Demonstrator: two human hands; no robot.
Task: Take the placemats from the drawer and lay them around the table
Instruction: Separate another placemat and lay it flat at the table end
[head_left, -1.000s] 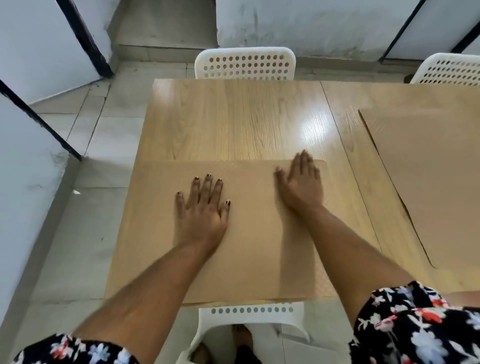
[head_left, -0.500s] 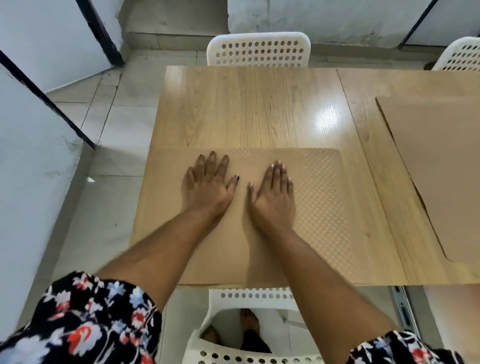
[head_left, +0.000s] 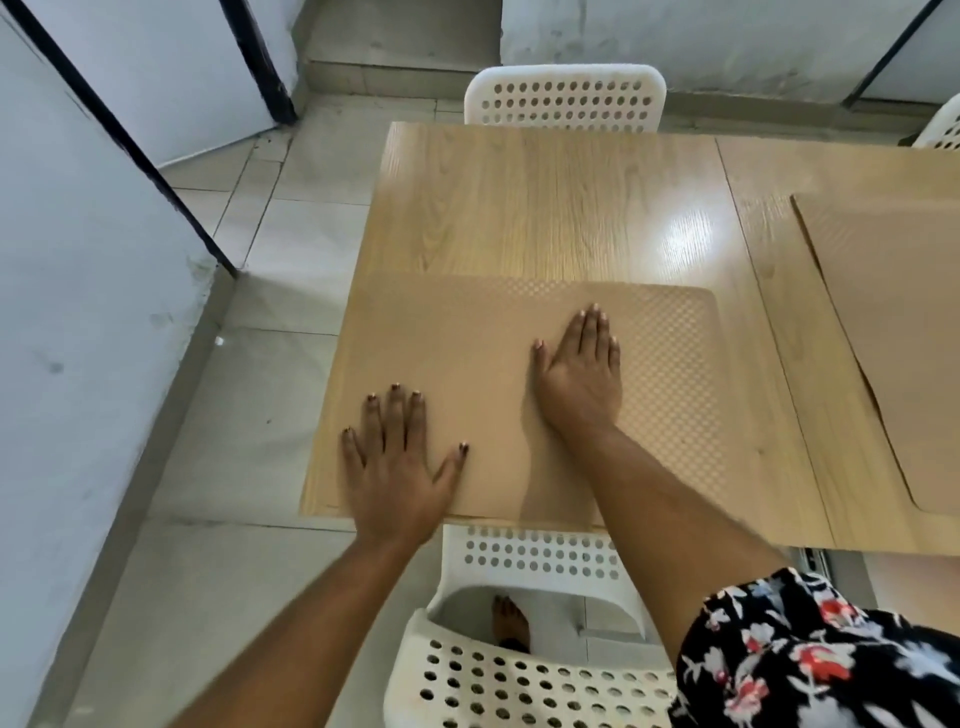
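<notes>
Placemat (head_left: 493, 384) nearest me lies flat at the near left end of the table (head_left: 545, 208), its near edge flush with or just past the table's front edge, its left edge close to the table's left side. Both palms rest on it: left hand (head_left: 395, 467) spread wide, fingers fanned, at the mat's near left corner, heel of the palm right over the table edge; right hand (head_left: 582, 379) flat with fingers pressed together, nearer the mat's middle. Nothing pinched or gripped. Risks, as I judge them: the mat sits so close to the front and left edges that a push outward from the left hand could slide it off the corner; it looks thin and smooth, so pressing with one hand harder than the other would likely skew it against the table edge. The white perforated chair (head_left: 540, 561) tucked right under that edge could catch an overhanging mat. Looks: tan, rectangular, rounded corners, fine woven or dotted texture showing on the right part, nearly the same colour as the wood so its left border is hard to make out. Second placemat (head_left: 893, 338) of the same kind lies well apart at the right, partly out of frame. Another white chair (head_left: 566, 98) stands at the far side.
</notes>
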